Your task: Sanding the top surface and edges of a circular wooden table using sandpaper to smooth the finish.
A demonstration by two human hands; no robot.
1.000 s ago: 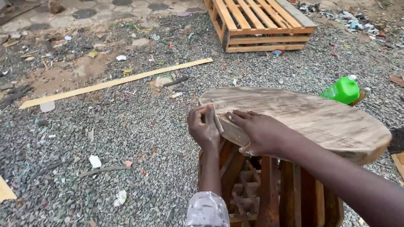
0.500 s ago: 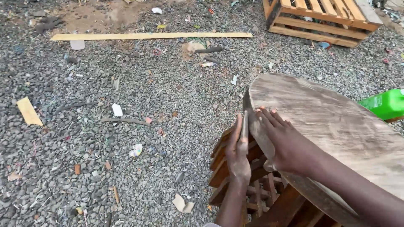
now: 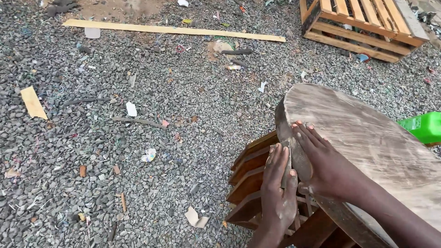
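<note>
Head view is showing a round wooden tabletop (image 3: 367,138) tilting on a slatted wooden base (image 3: 250,183) that is standing on gravel ground (image 3: 138,151). Left hand (image 3: 280,188) is pressing flat, fingers extended and close together, against the near left edge of the tabletop, pinning a small piece of sandpaper (image 3: 285,165) between palm and rim; only a thin strip of the sheet is showing, so its grit side cannot be told. Right hand (image 3: 324,160) is lying open over the top face just beside that edge, fingers spread and bracing the slab, holding nothing. The top face is looking pale, scuffed and dusty across most of its width, which I judge to mean surface sanding is largely done; the rim under the left hand is looking darker and rougher, so edge work appears to be under way with much of the circumference remaining. A long timber strip (image 3: 174,30) and a wooden pallet (image 3: 363,25) are lying well apart at the far side, and a green plastic bottle (image 3: 422,127) is sitting behind the tabletop's right edge.
</note>
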